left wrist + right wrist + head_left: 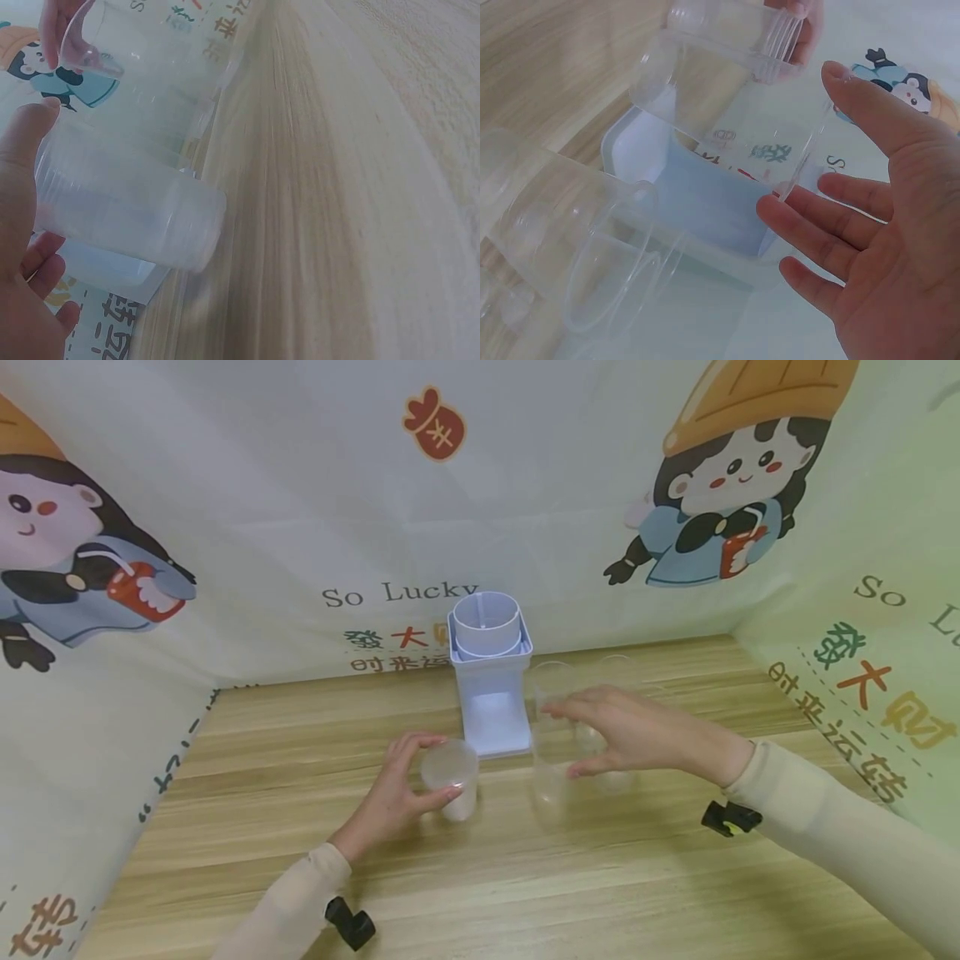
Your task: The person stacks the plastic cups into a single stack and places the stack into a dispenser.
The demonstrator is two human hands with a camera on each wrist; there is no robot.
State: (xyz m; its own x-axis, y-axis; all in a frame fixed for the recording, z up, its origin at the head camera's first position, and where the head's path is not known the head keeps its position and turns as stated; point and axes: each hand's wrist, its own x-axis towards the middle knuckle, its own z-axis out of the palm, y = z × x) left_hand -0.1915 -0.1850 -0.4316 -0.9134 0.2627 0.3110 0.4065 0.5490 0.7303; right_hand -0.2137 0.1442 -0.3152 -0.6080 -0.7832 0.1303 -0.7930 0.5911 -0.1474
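Note:
My left hand (393,793) holds a frosted plastic cup (457,797), thumb on the near side and fingers on the far side. Ridged rims in the right wrist view suggest several cups nested together. My right hand (637,731) spans the rim of a tall clear cup (705,97), thumb on one side and fingertips on the other. In the right wrist view a fingertip (776,210) meets that rim. Between and behind the hands stands a pale lavender holder (495,706) with a square top and a round tube (487,625) set into it.
More clear cups (577,225) stand to the right of the held clear cup, partly behind the right hand. The wood-grain table (300,718) meets a printed cloth backdrop (300,510) at the back and on both sides.

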